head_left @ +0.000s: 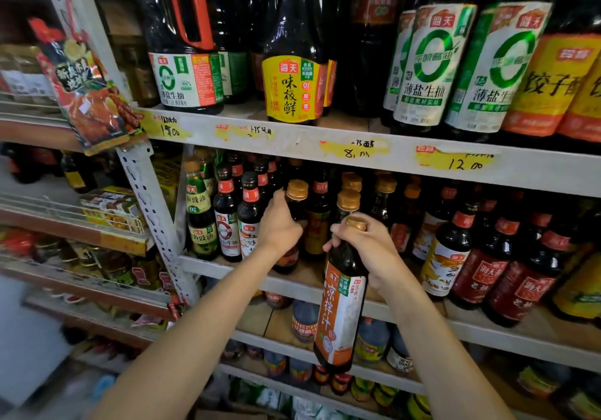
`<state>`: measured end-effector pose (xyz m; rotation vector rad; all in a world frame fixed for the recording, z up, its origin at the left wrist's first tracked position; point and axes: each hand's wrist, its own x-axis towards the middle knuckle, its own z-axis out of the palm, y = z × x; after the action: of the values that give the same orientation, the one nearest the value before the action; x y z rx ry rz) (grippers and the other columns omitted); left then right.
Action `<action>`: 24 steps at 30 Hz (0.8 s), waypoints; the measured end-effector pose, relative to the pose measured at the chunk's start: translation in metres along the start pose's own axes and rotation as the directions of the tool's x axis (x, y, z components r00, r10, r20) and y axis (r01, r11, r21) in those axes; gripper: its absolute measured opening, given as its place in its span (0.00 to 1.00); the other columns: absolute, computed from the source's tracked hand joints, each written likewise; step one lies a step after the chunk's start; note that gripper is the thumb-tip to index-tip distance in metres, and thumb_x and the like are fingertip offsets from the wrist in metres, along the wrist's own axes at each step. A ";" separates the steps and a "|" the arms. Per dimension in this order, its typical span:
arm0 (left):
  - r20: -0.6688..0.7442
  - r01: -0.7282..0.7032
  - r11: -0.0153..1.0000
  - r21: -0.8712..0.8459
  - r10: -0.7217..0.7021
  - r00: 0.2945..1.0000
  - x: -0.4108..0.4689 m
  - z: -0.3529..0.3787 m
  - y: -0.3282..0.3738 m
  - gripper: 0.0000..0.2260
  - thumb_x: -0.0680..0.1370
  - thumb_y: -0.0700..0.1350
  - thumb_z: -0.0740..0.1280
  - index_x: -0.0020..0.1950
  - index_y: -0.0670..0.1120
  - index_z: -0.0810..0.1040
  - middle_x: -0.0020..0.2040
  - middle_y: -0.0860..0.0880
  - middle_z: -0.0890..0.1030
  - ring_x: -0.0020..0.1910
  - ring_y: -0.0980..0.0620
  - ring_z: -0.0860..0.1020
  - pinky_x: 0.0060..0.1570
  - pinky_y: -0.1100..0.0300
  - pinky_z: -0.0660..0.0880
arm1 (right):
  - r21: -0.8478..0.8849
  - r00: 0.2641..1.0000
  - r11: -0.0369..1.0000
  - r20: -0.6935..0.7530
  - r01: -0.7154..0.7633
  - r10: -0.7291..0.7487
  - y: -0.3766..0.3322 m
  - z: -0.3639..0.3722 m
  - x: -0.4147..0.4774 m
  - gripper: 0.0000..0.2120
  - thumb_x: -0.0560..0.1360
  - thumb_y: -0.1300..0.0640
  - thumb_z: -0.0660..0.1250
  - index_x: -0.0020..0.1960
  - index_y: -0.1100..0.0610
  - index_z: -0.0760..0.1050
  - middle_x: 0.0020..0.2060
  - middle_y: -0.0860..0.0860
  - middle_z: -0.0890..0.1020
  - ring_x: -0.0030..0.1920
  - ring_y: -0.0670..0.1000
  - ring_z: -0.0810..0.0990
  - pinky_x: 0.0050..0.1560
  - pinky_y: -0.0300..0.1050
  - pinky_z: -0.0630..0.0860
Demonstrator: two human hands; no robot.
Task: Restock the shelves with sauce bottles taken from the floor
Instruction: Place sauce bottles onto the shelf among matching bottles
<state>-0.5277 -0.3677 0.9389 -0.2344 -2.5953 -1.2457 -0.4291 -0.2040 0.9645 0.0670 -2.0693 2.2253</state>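
Note:
My right hand grips the neck of a dark sauce bottle with an orange and white label and a gold cap, held in the air in front of the middle shelf. My left hand reaches into that shelf and grips a gold-capped dark bottle that stands among others of its kind. Its fingers are curled round the bottle's shoulder and mostly hide it. Both forearms stretch up from the bottom of the view.
Big soy sauce jugs and tall bottles fill the top shelf, with yellow price tags on its edge. Small bottles crowd the middle shelf on both sides. Lower shelves hold jars. A snack packet hangs on the left post.

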 end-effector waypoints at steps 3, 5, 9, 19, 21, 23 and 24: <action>-0.007 0.009 0.997 0.081 -0.008 1.000 0.012 -0.008 0.008 0.31 0.72 0.41 0.75 0.70 0.46 0.64 0.54 0.44 0.82 0.53 0.42 0.80 0.46 0.58 0.73 | 0.028 1.000 1.000 0.013 -0.011 0.011 0.002 -0.004 0.000 0.07 0.77 0.64 0.69 0.41 0.59 0.74 0.31 0.54 0.79 0.38 0.56 0.84 0.40 0.47 0.81; 0.030 0.004 0.995 0.102 -0.007 1.000 0.016 -0.015 0.012 0.37 0.71 0.39 0.74 0.75 0.52 0.60 0.56 0.45 0.82 0.53 0.43 0.80 0.47 0.59 0.73 | 0.036 1.000 0.999 0.025 -0.018 0.018 0.004 -0.007 -0.002 0.07 0.77 0.64 0.69 0.41 0.59 0.74 0.31 0.54 0.79 0.39 0.57 0.84 0.42 0.50 0.81; 0.064 -0.077 0.980 0.186 0.066 0.996 0.013 -0.023 0.016 0.40 0.71 0.37 0.73 0.76 0.57 0.57 0.54 0.44 0.82 0.48 0.43 0.82 0.50 0.51 0.79 | 0.035 0.999 0.999 0.018 -0.028 0.028 0.008 -0.011 -0.004 0.08 0.76 0.64 0.70 0.40 0.58 0.74 0.31 0.54 0.79 0.39 0.58 0.84 0.47 0.59 0.80; 0.291 -0.417 0.758 0.502 0.306 0.906 0.044 -0.060 0.031 0.22 0.71 0.38 0.72 0.63 0.49 0.77 0.59 0.44 0.77 0.56 0.41 0.78 0.51 0.50 0.76 | 0.038 0.997 0.998 -0.062 0.043 -0.041 0.002 0.000 0.000 0.08 0.77 0.65 0.68 0.40 0.58 0.73 0.31 0.54 0.79 0.38 0.57 0.84 0.46 0.51 0.81; 0.329 -0.472 0.744 0.474 0.348 0.878 0.047 -0.060 0.031 0.22 0.71 0.38 0.73 0.64 0.49 0.77 0.59 0.44 0.78 0.57 0.41 0.77 0.52 0.50 0.75 | 0.041 0.995 0.998 -0.092 0.050 -0.046 0.003 0.003 -0.002 0.08 0.77 0.65 0.68 0.39 0.58 0.74 0.31 0.54 0.79 0.38 0.56 0.84 0.44 0.48 0.81; 0.347 -0.509 0.721 0.471 0.379 0.858 0.048 -0.060 0.030 0.22 0.71 0.39 0.73 0.65 0.49 0.76 0.60 0.44 0.78 0.57 0.41 0.77 0.52 0.50 0.74 | 0.038 0.992 0.998 -0.118 0.045 -0.040 0.005 0.007 -0.004 0.08 0.77 0.65 0.68 0.39 0.59 0.74 0.31 0.54 0.79 0.37 0.55 0.84 0.41 0.47 0.82; 0.353 -0.517 0.715 0.470 0.385 0.853 0.048 -0.059 0.029 0.23 0.72 0.39 0.73 0.66 0.49 0.76 0.61 0.44 0.78 0.58 0.41 0.77 0.52 0.50 0.74 | 0.038 0.991 0.999 -0.129 0.039 -0.033 0.007 0.008 -0.005 0.08 0.77 0.65 0.68 0.40 0.59 0.74 0.31 0.54 0.79 0.37 0.55 0.84 0.40 0.47 0.81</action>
<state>-0.5571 -0.3942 1.0105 -0.8831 -2.7033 -0.2810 -0.4252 -0.2131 0.9581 -0.0344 -1.9415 2.1893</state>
